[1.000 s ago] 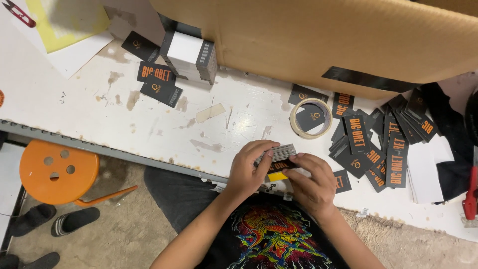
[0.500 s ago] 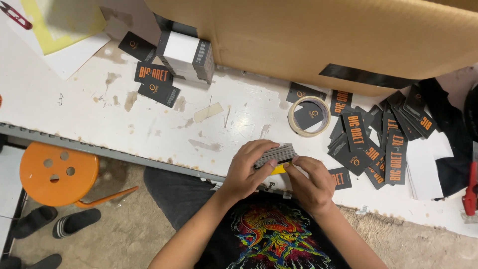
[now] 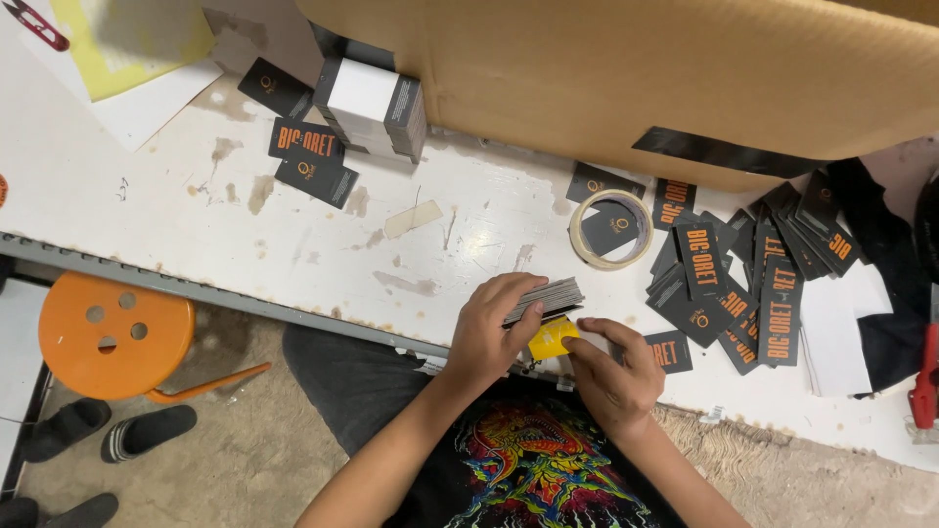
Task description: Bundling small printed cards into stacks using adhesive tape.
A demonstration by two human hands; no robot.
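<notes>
My left hand (image 3: 486, 332) is clamped around a stack of dark tags (image 3: 544, 297), fingers over the top, thumb under; the stack sits edge-on just above the table edge, right in front of me. My right hand (image 3: 614, 376) pinches a small yellow piece (image 3: 551, 338) between thumb and fingertips, just below the stack and touching or nearly touching it. Can't tell what the yellow thing is, band or clip.

To do this well, I think: keep the stack squared and squeezed tight so no tag slides out, keep edges flush against the palm, bring the yellow piece to the free end, not the middle.

Around that: white worktable (image 3: 293, 244), scuffed. Tape roll (image 3: 611, 229) up and right of the stack, with a tag lying inside its ring. Loose dark-and-orange tags (image 3: 753, 284) fanned out to the right, near but apart from my hands. A banded block of tags (image 3: 372, 106) at upper left against the cardboard box (image 3: 626, 68). Orange stool (image 3: 108, 332) on the floor, left.
</notes>
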